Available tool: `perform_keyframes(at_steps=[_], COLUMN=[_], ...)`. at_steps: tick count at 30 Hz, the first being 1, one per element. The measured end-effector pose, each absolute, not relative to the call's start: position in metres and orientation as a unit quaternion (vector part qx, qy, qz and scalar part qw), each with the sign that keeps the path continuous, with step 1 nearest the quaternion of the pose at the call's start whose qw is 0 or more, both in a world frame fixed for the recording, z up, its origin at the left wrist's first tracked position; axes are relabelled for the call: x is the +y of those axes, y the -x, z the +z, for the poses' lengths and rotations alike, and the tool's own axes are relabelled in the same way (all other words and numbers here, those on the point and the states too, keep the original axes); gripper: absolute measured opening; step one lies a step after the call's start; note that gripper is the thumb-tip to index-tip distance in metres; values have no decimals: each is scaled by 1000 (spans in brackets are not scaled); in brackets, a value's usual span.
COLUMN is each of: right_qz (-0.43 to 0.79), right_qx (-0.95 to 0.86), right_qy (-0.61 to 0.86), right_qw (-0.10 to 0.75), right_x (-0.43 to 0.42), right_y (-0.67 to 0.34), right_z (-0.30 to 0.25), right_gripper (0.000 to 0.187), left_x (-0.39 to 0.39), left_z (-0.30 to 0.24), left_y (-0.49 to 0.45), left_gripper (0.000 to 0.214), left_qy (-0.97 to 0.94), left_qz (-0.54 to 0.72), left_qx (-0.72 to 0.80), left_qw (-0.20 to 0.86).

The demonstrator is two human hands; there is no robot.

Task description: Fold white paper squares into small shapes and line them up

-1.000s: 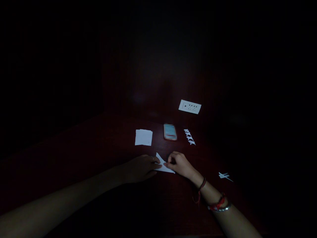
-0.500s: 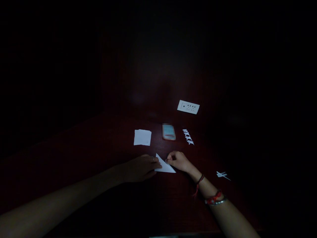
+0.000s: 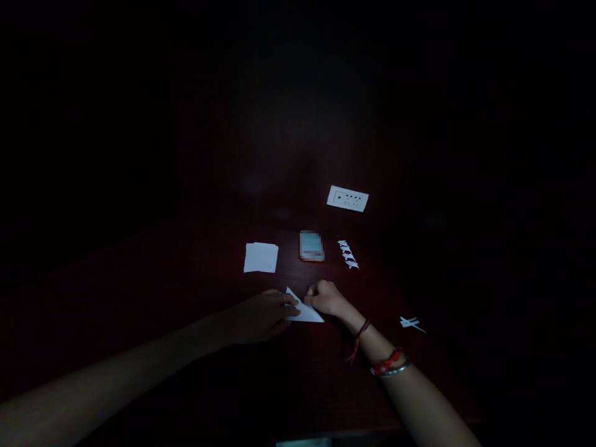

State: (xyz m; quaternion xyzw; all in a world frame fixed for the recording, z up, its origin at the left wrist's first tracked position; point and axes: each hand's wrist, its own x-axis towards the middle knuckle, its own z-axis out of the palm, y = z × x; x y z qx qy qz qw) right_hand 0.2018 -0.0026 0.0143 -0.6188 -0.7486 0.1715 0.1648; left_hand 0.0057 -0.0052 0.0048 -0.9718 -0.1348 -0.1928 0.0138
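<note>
A sheet of white paper (image 3: 305, 315), folded into a triangle, lies on the dark red table in front of me. My left hand (image 3: 267, 315) rests on its left part, fingers stretched out and pressing it down; a ring shows on one finger. At the sloping upper right edge of the paper is my right hand (image 3: 326, 298), its fingers curled together against the fold. The fingertips' exact grip there is too dark to make out. Red cords and a silver bangle circle my right wrist and forearm.
Beyond my hands lie a stack of white paper squares (image 3: 261, 257), a blurred phone-like object (image 3: 311, 246) and a row of several small folded paper pieces (image 3: 348, 254). Thin paper strips (image 3: 411, 323) lie to the right. A white socket panel (image 3: 347, 198) is on the wall behind.
The whole view has shifted slightly, so everything sits a little farther left. My right hand has stayed at the fold with its fingers curled, and my left hand still presses the paper.
</note>
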Motion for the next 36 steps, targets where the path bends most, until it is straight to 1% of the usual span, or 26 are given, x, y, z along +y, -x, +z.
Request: perform_keyframes(at_steps=[5,15,20,22,25,29,33,36], right_qz=[166,164,179,179,171,159,154,169], right_qx=[-736,-724,-740,-750,-756,-748,-747,-756], right_qy=[637,651,629,620,615,629,632,620], right_qw=[159,161,157,149,141,138,136,129], right_x=[-3,-8,-12,-13,-12,-12,-12,-13], right_y=[-200,-207,-207,-207,-206,-206,-208,-210], right_z=[15,19,22,21,21,21,23,24], right_gripper=[17,18,33,31,20,17,18,27], left_x=[-5,-1,-3,-3,-4,-4,-3,-3], left_z=[4,-3,0,1,1,-1,-5,-6], left_y=[-7,-4,-4,-4,-3,-2,-3,-2], left_gripper=[27,27,26,28,29,28,29,30], left_qy=[973,968,968,967,966,963,962,963], left_qz=[-179,-202,-203,-204,-216,-230,-220,-214], left_qx=[-140,-142,-143,-142,-137,-140,-161,-159], left_qw=[33,42,45,46,44,35,34,41])
